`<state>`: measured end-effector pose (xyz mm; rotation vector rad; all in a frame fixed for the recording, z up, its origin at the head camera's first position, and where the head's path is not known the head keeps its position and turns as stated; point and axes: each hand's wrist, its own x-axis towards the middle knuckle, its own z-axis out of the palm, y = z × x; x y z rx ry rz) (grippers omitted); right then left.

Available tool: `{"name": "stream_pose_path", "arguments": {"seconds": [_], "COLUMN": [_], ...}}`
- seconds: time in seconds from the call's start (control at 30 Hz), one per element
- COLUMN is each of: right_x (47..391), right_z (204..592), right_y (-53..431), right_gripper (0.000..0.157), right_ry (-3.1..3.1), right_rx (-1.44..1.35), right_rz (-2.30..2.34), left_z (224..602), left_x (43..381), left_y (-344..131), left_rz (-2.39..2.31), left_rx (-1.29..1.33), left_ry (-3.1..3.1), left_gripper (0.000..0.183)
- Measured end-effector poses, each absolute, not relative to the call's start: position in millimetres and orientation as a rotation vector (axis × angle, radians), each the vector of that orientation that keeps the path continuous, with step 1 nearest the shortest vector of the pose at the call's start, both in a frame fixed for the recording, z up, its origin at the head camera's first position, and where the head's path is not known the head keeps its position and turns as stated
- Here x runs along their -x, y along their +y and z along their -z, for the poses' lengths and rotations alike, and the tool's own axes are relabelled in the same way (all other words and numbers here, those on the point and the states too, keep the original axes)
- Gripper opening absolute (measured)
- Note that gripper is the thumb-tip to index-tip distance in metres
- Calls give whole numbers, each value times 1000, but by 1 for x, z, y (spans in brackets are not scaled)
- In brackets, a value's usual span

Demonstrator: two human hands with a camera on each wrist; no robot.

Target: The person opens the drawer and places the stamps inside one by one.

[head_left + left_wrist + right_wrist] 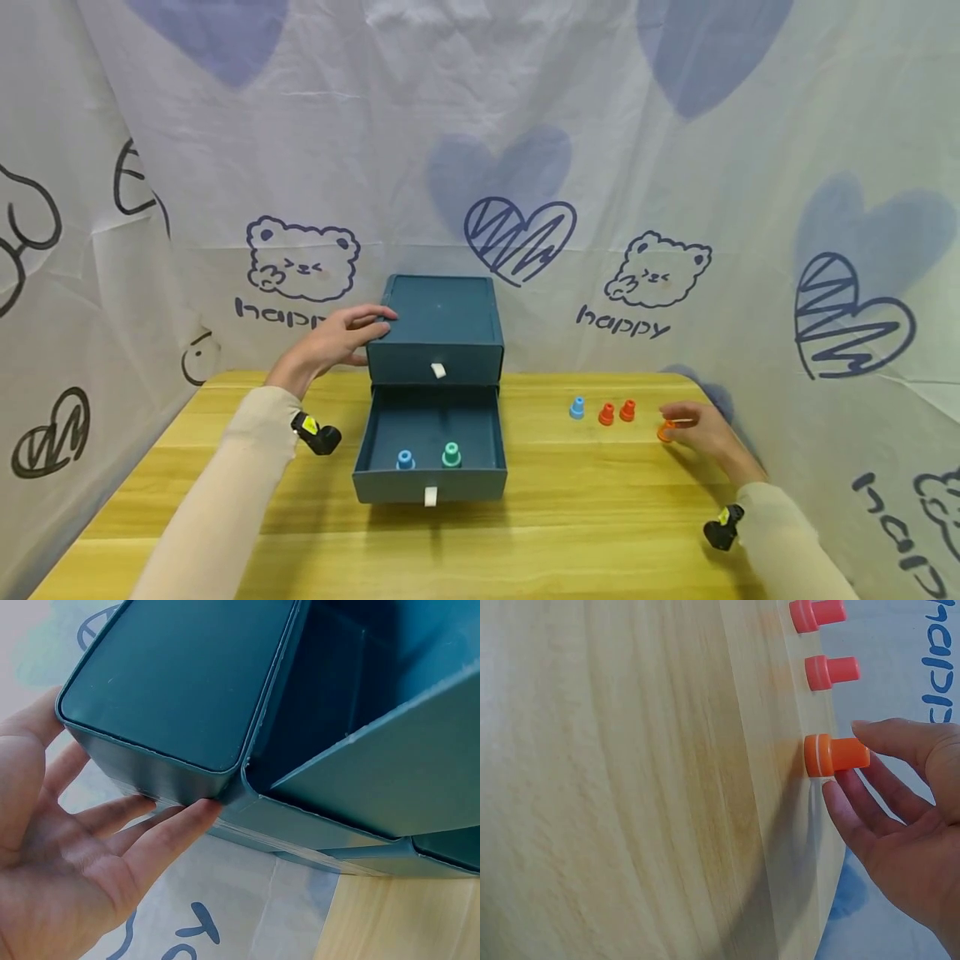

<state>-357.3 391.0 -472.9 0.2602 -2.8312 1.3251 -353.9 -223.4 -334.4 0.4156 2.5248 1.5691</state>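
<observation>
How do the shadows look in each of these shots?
Head view: faint, soft shadows fall on the table below the open drawer; left wrist view: the drawer's inside is partly in deep shadow; right wrist view: a long, soft-edged shadow runs over the table from beside the orange peg.

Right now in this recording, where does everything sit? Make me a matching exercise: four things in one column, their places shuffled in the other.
Things
1. Left hand
2. Right hand
3. Green peg
4. Two red pegs

Places
A. Inside the open lower drawer
B. On the table, between a blue peg and the orange peg
C. Against the cabinet
D. At the orange peg

Pairs: 1-C, 2-D, 3-A, 4-B
</observation>
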Motion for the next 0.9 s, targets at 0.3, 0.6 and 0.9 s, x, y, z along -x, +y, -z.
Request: {"name": "stream_pose_path", "arguments": {"seconds": [0.3,0.6,0.9], "right_x": [363,364,365], "right_z": [485,489,496], "right_y": [390,388,390], "right_gripper": [45,41,38], "right_ry": [-2787,-2786,-2770], "right_rx": [-217,-59,-57], "right_rz": [-1317,-1348,-1330], "left_z": [336,334,334], "left_x": [352,355,352], "left_y": [-226,-224,-223], "left_rz": [-1564,-1575,-1568], "left_rx": [-406,-397,-423], "left_ry": [2534,2530,2541], "left_gripper": [50,48,48]}}
